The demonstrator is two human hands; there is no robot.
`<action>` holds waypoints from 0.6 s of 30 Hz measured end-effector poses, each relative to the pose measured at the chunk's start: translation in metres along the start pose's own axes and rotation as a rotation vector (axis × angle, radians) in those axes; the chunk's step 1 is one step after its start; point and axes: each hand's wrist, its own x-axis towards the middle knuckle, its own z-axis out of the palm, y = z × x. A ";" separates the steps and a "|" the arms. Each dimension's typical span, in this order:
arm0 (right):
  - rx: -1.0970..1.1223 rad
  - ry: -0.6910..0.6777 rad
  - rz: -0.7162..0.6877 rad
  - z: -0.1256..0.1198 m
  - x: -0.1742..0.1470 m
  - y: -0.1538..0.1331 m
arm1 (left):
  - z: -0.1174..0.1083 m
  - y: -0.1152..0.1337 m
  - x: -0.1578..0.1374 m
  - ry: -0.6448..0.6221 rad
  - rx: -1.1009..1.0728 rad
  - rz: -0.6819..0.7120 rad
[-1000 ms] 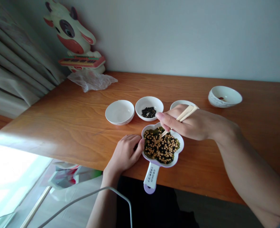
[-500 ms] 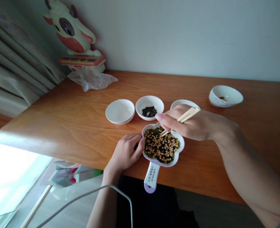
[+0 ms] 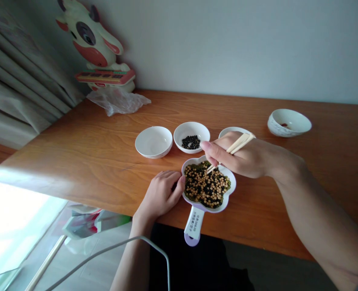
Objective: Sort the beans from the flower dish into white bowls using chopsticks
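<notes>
In the head view, the right hand pinches chopsticks, slanting down-left into the beans. The scalloped tray lies between the hands, its handle overhanging the surface. The left hand curls beside its left rim; whether it grips, I cannot tell.

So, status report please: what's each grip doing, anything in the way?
Right grip holding chopsticks, tips at the mixed beans. Left grip beside the dish, thumb at its rim. Right grip partly hides one white bowl.
</notes>
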 end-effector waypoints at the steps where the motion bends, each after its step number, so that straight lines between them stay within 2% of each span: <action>1: -0.004 0.004 0.000 0.000 0.000 0.000 | 0.000 0.000 0.000 0.001 0.000 -0.002; 10: 0.079 0.043 0.017 -0.007 -0.004 0.001 | 0.001 0.000 -0.001 0.004 -0.011 -0.007; 15: 0.105 0.180 -0.003 -0.030 -0.023 0.006 | 0.001 -0.001 -0.001 0.011 -0.014 -0.004; 18: 0.101 0.306 0.061 -0.047 -0.038 0.010 | 0.002 -0.002 -0.001 0.000 -0.011 0.006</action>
